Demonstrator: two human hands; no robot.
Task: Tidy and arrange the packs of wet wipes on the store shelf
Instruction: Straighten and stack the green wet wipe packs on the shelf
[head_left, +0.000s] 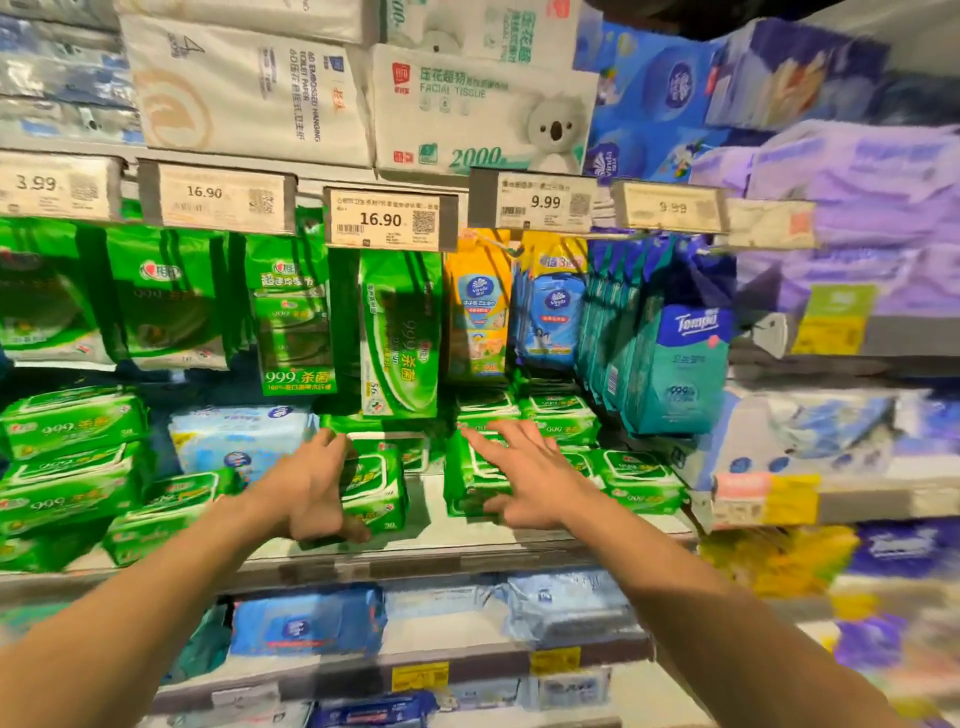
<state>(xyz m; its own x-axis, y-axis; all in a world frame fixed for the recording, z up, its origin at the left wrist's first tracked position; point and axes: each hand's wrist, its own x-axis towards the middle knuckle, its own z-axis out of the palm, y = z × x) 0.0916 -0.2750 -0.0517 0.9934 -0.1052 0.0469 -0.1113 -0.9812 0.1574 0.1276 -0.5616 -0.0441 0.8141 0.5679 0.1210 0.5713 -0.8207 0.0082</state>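
Note:
Green wet-wipe packs fill the middle shelf (467, 556). My left hand (311, 488) grips one green pack (376, 488) that stands on its edge, with the fingers over its top and the thumb under its lower corner. My right hand (530, 478) lies with spread, straight fingers on a stack of green packs (467, 486) just to the right. A narrow gap of bare shelf separates the two. More green packs (639, 478) sit further right, and several are piled at the left (72, 467). A light blue pack (239, 441) stands behind my left hand.
Hanging green, yellow, blue and teal wipe packs (400, 332) dangle from hooks above the shelf, under price tags (389, 221). Tissue boxes (483, 109) fill the top shelf. Blue packs (306, 623) lie on the shelf below. Purple and blue tissue bundles (857, 208) crowd the right.

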